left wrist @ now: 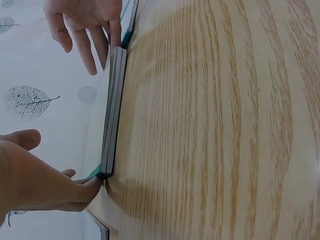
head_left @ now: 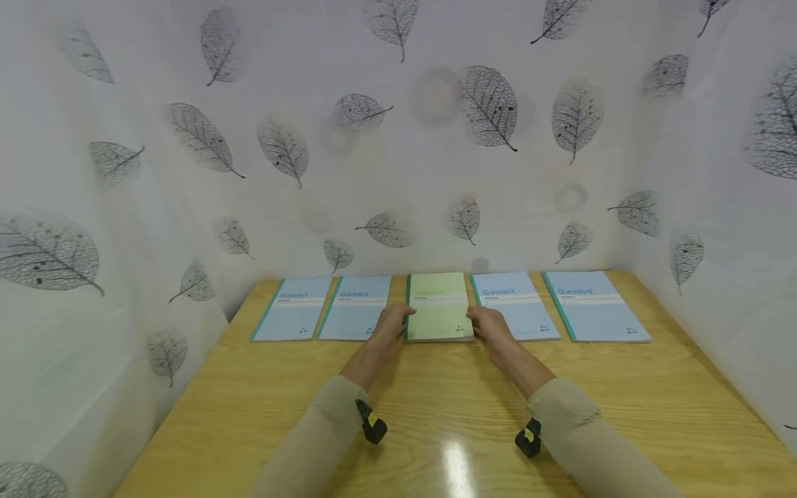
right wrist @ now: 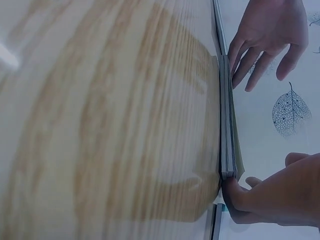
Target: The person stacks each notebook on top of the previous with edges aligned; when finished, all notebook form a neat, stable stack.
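Observation:
A green notebook [head_left: 438,311] with a darker green spine lies in the middle of a row of notebooks. The wrist views show layered page edges [left wrist: 115,110] beneath its cover, like a small stack. My left hand [head_left: 390,322] touches its left side, with the fingers fairly straight along the spine. At the opposite side, my right hand [head_left: 490,325] has its fingertips against the edge. Both thumbs stand apart from the fingers in the wrist views, and the cover shows between the hands.
Two blue notebooks, one at far left [head_left: 292,311] and one nearer [head_left: 355,304], lie left of the green one. Right of it are another two, the closer [head_left: 513,301] and the farther [head_left: 594,308]. A leaf-printed curtain [head_left: 411,173] encloses the wooden table [head_left: 423,401] behind and at the sides.

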A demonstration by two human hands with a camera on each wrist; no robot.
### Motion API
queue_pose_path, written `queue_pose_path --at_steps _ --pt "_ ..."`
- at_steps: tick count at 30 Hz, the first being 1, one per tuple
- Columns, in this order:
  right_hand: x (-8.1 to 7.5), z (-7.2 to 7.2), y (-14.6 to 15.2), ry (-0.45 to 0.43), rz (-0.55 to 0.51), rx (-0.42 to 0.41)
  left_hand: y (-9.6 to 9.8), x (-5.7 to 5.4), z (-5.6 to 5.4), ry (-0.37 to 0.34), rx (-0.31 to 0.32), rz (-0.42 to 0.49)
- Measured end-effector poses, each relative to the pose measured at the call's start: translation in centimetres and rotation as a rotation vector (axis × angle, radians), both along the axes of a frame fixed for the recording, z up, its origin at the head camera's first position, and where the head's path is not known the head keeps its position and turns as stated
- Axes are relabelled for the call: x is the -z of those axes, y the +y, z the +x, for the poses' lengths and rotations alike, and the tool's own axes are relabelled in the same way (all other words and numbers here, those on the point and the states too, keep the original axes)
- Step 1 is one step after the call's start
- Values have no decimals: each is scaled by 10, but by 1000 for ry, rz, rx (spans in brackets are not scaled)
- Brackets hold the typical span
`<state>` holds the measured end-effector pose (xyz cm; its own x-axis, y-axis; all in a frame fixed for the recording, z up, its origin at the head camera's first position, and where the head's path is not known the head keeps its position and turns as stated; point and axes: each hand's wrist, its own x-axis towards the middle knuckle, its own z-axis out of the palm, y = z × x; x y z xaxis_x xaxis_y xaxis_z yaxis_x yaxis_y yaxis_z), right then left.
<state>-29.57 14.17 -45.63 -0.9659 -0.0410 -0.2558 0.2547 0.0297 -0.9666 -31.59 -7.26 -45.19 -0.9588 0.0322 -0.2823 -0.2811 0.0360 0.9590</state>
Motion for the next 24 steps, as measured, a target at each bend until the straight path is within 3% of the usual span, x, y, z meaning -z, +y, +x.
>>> queue_pose_path --at_steps 8,13,17,20,24 --pt "1 -2 0 11 42 11 -1 3 -3 27 11 3" --pt "-1 3 -7 52 67 30 -11 4 -2 28 36 14" --pt "-5 4 -23 108 -61 31 -31 1 0 14 50 18" --pt "-5 1 -40 131 -196 -12 -51 -4 -1 24 38 38" --pt "-2 -2 -66 132 -297 -80 -80 -10 -3 47 13 33"
